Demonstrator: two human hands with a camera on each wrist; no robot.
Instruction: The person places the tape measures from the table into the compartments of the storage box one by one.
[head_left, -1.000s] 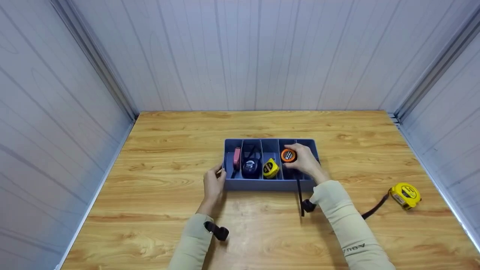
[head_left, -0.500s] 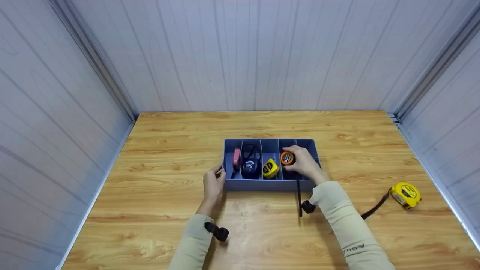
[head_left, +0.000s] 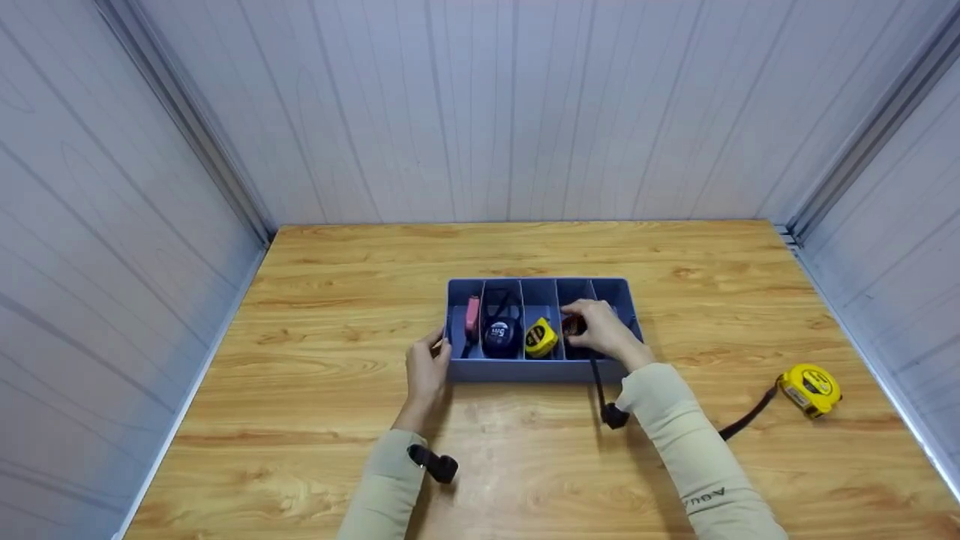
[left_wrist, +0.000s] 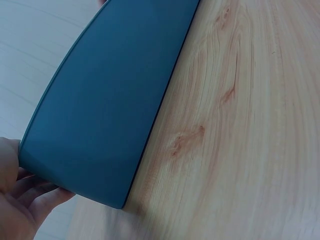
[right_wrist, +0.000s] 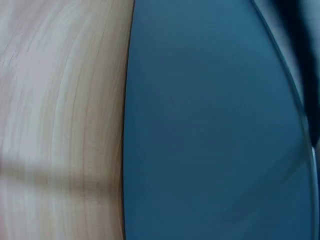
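A blue-grey divided box lies across the table. My left hand grips its left end near the front corner; in the left wrist view the fingers lie against the end wall. My right hand holds an orange and black tape measure low inside the fourth compartment from the left, partly hidden by fingers and shadow. Its black strap hangs over the front wall. Other compartments hold a pink tape measure, a dark blue one and a small yellow one.
A larger yellow tape measure lies on the table to the right, its dark strap running under the right sleeve. White panels enclose the wooden table at the back and sides.
My right hand has moved down and slightly nearer, lowering the orange tape measure deeper into the fourth compartment. The left hand and box have stayed in place.
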